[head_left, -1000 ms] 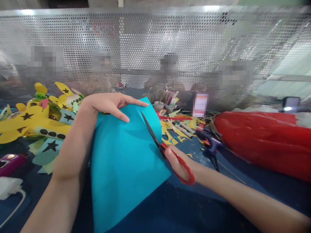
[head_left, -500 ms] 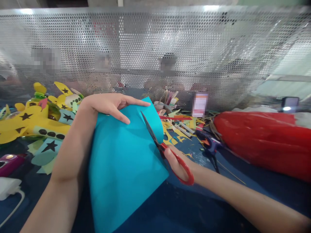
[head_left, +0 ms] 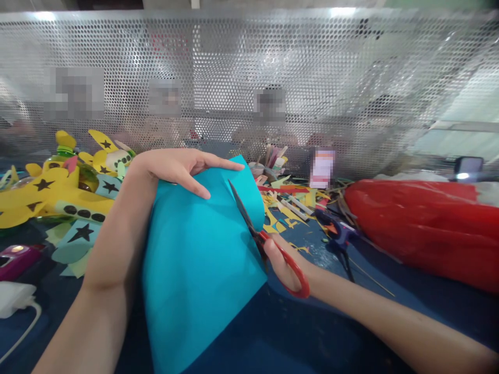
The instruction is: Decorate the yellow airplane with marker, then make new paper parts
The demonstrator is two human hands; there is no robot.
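A large bright blue sheet of paper stands tilted and slightly curled in front of me. My left hand holds its top edge, thumb on the near face and index finger stretched along the top; the other fingers are hidden behind. In my right hand is a pair of red-handled scissors, my thumb through the lower loop. The dark blades point up and left at a slit in the paper's upper right part, where a strip curls away to the right.
Yellow paper models with black stars lie at the left, near a purple device and a white charger. Paper scraps, a glue gun and a red plastic bag are at the right. A perforated metal screen stands behind.
Almost nothing differs. The scissors and both hands keep nearly the same place on the paper, and the view has shifted very slightly.
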